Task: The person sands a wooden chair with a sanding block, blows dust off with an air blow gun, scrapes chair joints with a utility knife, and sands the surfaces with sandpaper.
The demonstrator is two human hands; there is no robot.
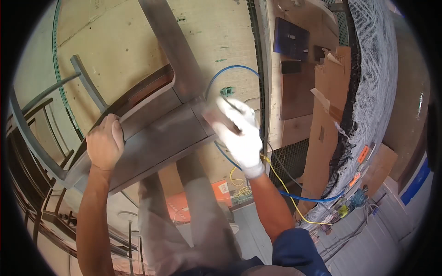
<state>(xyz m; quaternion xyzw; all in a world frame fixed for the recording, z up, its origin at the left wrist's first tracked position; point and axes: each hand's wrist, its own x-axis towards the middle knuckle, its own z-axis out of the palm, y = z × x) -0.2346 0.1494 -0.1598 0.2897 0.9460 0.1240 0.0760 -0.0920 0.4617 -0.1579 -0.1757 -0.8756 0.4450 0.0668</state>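
Observation:
A grey-brown wooden chair frame (pixel 156 138) lies tilted across my front, its flat panel facing up and a long leg reaching away from me. My bare left hand (pixel 105 141) is closed around the frame's left edge, fingers curled over the wood. In a white glove, my right hand (pixel 239 138) grips a reddish-brown sanding pad (pixel 216 118), somewhat blurred. The pad is at the right end of the panel, by the joint with the leg; whether it presses on the wood I cannot tell.
Dark wooden frames (pixel 34 193) crowd the left side. A blue hose (pixel 237 66) and a yellow cord (pixel 285 186) loop at the right. Beyond them stand torn cardboard (pixel 322 129) and a grey-white wrapped bundle (pixel 377 69). An orange-red box (pixel 221 193) lies near my legs.

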